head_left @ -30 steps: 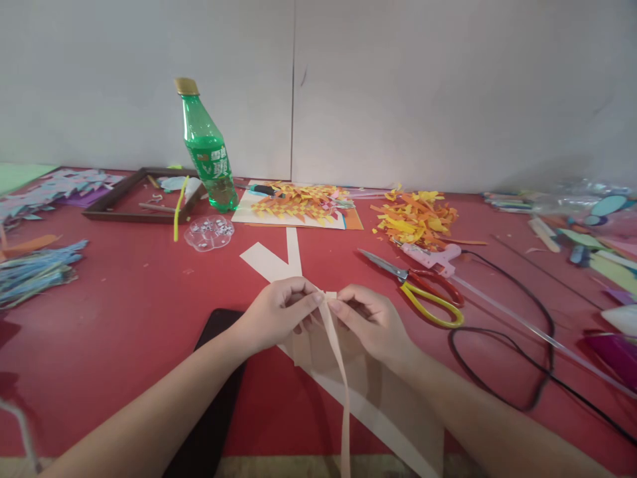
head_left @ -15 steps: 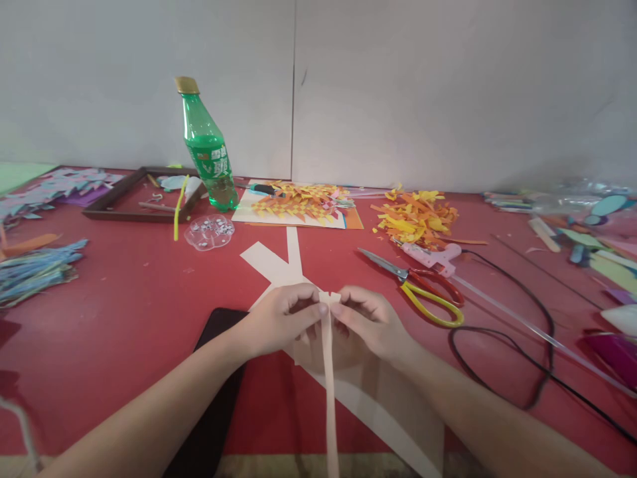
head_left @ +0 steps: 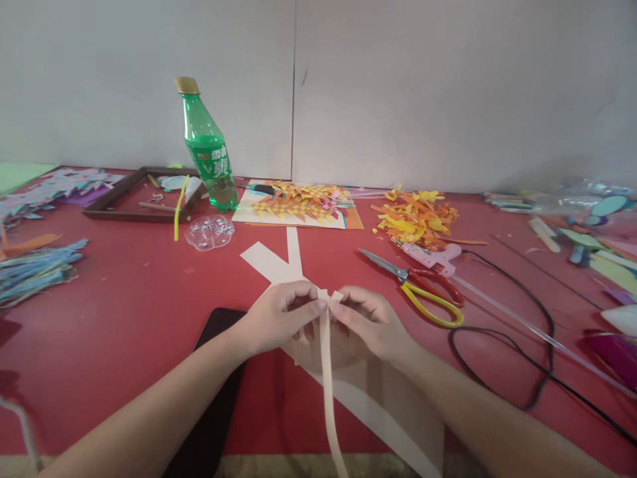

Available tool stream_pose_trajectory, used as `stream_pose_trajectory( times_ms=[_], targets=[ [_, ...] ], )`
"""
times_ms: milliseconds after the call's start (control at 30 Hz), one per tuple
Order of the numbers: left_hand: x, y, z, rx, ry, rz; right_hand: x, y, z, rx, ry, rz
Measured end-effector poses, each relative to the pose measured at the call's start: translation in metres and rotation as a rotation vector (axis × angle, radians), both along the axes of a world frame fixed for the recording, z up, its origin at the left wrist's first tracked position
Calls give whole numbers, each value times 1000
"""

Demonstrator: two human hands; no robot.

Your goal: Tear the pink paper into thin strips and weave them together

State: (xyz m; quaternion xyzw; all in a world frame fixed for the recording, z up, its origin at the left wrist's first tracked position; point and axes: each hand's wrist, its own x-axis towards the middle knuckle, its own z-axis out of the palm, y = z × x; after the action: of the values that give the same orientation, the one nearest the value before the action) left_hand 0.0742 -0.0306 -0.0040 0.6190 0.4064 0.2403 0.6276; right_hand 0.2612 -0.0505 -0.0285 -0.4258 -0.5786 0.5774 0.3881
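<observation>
Red table [head_left: 124, 312] takes up the whole view, cluttered on every side of the grip. Wide pale strips [head_left: 271, 262] lie flat under the grip, crossing there and running out beyond and back toward the body. Black phone [head_left: 213, 398] is near, under the left forearm. Black cable [head_left: 502, 358] loops well off to the right. Green bottle [head_left: 206, 149] stands upright, well beyond and left. Orange-yellow scraps [head_left: 415, 219] are well beyond and right. Scissors [head_left: 423, 285] lie just right of the grip, apart from it.

Left hand [head_left: 279, 322] and right hand [head_left: 371, 325] meet fingertip to fingertip, both pinched shut on the top of the thin strip [head_left: 326, 372] – a small folded tab sticks up between them.

Change over the last second: the hands barely shifted, but the strip's loose tail swung from slanting right to hanging nearly straight toward the body. My read – the work is all at the pinch, a fold being set, and nothing else on the table was touched.
</observation>
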Motion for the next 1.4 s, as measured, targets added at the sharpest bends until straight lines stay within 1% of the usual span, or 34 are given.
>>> stream_pose_trajectory(
  times_ms=[100, 367, 533, 600, 700, 767, 833, 900, 967, 1133, 1400],
  targets=[
    [0, 0, -1, 12, -1, -1, 0, 1, 1, -29, -1, 4],
    [1, 0, -2, 6, -24, 15, 0, 0, 1, 43, -80, -42],
    [0, 1, -5, 8, -36, 32, -1, 0, 2, 37, -103, -67],
    [0, 0, -4, 25, -25, 5, 0, 0, 3, 36, -99, -64],
    [-1, -1, -1, 58, 9, -78, 1, -1, 3, 66, -91, -51],
    [-1, -2, 1, 60, 33, -91, 2, -1, 4, 69, -76, -48],
    [-2, -2, 0, 51, 38, -89, 2, -1, 3, 22, -29, -8],
    [-2, -1, 0, 46, 30, -83, 2, -1, 2, -37, 25, 65],
    [-2, -1, -1, 44, 16, -80, 2, 0, 1, -63, 52, 111],
    [-2, -3, 0, 44, 2, -76, 2, 0, -1, -29, 26, 72],
    [-2, -1, -3, 41, 14, -28, 2, -1, 1, 26, -13, 36]
  ],
)
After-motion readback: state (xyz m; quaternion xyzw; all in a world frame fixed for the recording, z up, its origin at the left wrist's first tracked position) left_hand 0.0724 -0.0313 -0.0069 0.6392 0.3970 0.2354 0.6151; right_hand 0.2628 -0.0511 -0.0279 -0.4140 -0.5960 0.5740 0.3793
